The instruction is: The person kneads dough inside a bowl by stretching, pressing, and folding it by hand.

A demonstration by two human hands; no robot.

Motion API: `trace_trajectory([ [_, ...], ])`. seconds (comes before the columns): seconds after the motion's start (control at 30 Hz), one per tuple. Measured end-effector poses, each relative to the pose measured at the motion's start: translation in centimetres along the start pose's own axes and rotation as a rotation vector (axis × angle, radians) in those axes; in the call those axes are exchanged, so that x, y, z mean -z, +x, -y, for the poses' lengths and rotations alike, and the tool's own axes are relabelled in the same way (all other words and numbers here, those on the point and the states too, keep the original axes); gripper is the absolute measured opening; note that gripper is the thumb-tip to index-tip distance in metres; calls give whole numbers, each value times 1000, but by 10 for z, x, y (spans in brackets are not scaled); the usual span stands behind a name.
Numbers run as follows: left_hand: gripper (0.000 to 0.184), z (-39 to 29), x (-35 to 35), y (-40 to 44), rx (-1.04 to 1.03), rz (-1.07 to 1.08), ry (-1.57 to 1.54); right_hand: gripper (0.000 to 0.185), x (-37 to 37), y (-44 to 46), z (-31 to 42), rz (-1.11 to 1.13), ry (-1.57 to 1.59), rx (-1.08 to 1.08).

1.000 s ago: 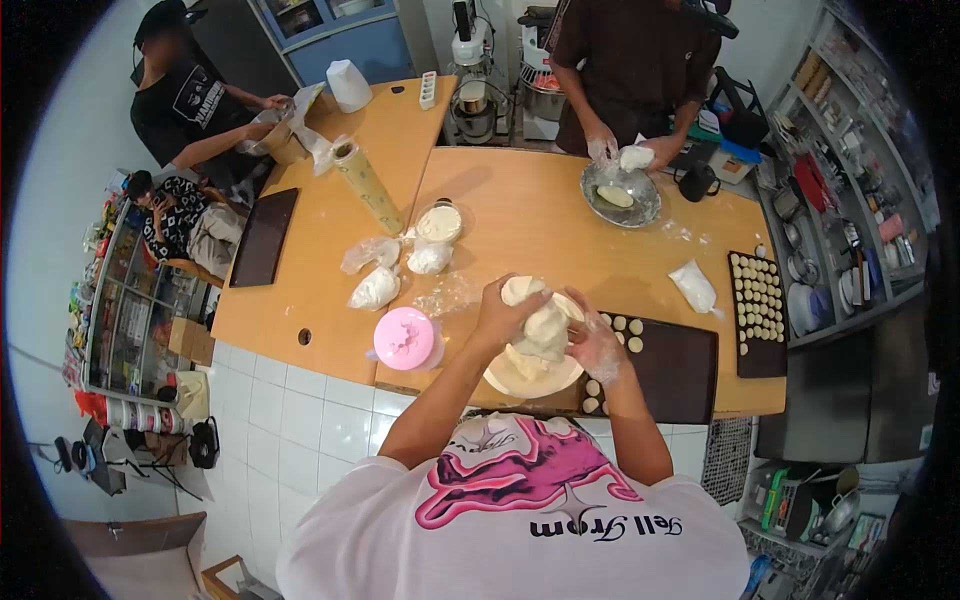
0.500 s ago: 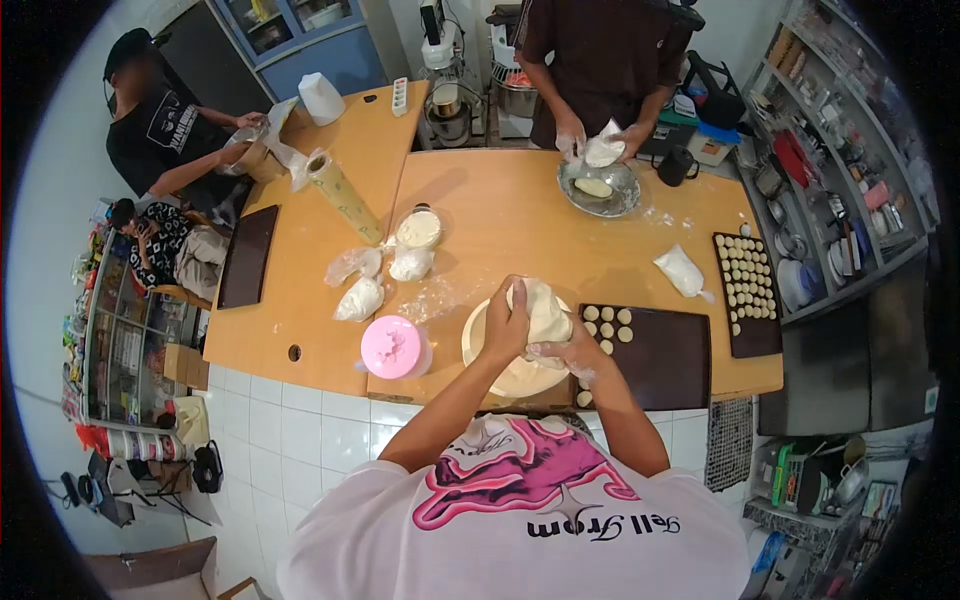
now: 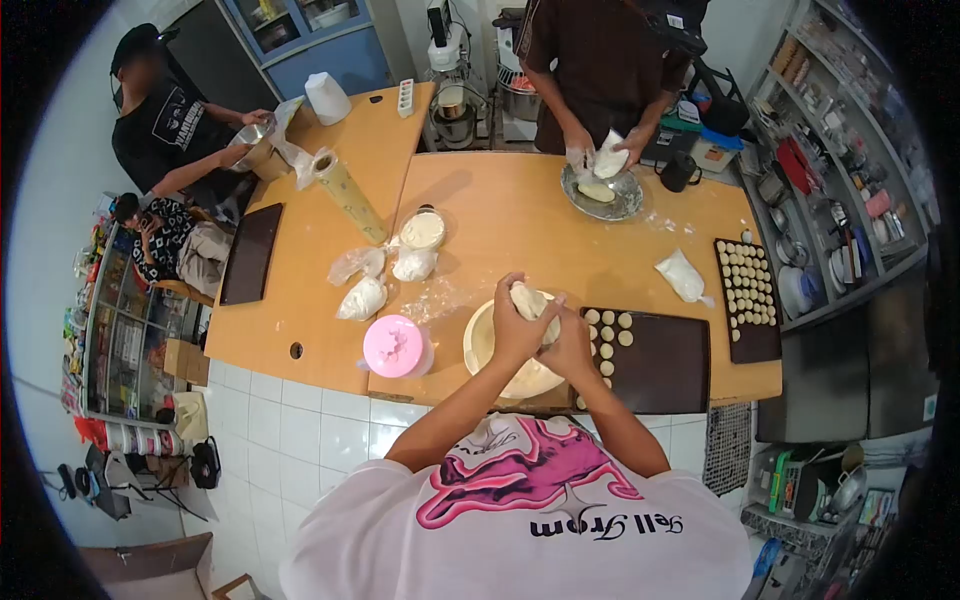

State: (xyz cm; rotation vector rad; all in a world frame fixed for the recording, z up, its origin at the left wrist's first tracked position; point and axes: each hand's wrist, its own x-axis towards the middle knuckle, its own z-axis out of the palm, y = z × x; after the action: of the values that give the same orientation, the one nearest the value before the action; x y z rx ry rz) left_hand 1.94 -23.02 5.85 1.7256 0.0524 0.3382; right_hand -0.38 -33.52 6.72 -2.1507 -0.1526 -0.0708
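Observation:
A lump of pale dough point(image 3: 527, 300) is held above a cream-coloured bowl point(image 3: 478, 335) at the table's front edge. My left hand point(image 3: 514, 327) wraps round the dough from the left, fingers curled over it. From the other side my right hand point(image 3: 567, 347) presses on it, its fingers close to those of the left. Much of the lump is hidden by both hands. Right beside the bowl lies a dark baking tray point(image 3: 660, 360) with several small round dough pieces point(image 3: 607, 333) along its left side.
A pink lidded container point(image 3: 394, 347) stands left of the bowl. Behind it are bags of white powder point(image 3: 362, 299) and a wrap roll point(image 3: 350, 197). A filled tray point(image 3: 748, 300) sits far right. Across the table, a co-worker handles dough over a metal bowl point(image 3: 603, 207); another person stands at the left.
My hands have closed further round the dough and come nearer each other, with less of the lump showing. The right hand has shifted from beneath the dough up to its side.

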Motion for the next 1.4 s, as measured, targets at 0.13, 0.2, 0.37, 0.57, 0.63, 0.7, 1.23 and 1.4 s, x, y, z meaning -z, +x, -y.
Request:
trace_trajectory([
  [0.13, 31, 20, 7, 6, 94, 44, -39, 72, -18, -6, -11, -10, -15, -28],
  [0.2, 24, 35, 9, 15, 103, 34, -25, 80, -17, -3, -14, 62, 37, -30],
  [0.37, 19, 19, 22, 24, 146, 59, -304, 103, 9, 3, -24, 368, 420, 62],
  [0.57, 21, 17, 23, 30, 262, 212, -644, 99, -6, 5, -34, 262, 221, 55],
  [0.63, 21, 19, 24, 31, 234, 302, -666, 92, -11, 1, -40, 292, 412, 18],
  [0.7, 20, 18, 21, 32, 240, 322, -649, 85, -17, -4, -42, 349, 580, -120],
  [1.23, 62, 26, 10, 33, 64, 424, -312, 58, -7, 7, -47, 54, 326, 52],
  [1.4, 68, 25, 13, 26, 283, 397, -144, 51, -9, 10, -51, -45, 119, 34],
])
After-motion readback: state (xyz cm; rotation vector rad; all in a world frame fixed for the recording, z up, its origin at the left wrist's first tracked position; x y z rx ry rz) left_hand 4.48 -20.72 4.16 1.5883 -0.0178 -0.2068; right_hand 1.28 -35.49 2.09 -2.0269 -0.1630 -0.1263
